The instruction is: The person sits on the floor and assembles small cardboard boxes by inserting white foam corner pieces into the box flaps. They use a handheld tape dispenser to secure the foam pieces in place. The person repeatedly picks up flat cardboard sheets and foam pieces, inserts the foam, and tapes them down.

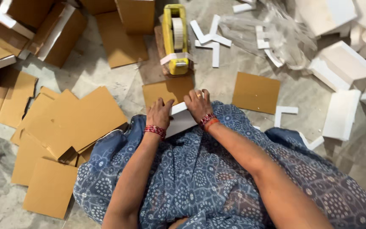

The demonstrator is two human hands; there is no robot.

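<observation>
Left hand (159, 113) and right hand (198, 104): both grasping one white foam piece (180, 120) on the lap, its far end pressed against a brown cardboard sheet (167, 91) just ahead, apparently for wrapping. Yellow tape dispenser (175, 39) beyond, within reach; cardboard stack (64, 135) left of the hands.

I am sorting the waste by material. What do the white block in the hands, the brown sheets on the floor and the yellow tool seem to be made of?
White block, held by left hand and right hand: probably foam, matte and thick with crisp edges. Brown sheets: cardboard, flat, dull tan, cut square. Yellow tool: likely painted metal or plastic, glossy; I cannot tell which.
</observation>
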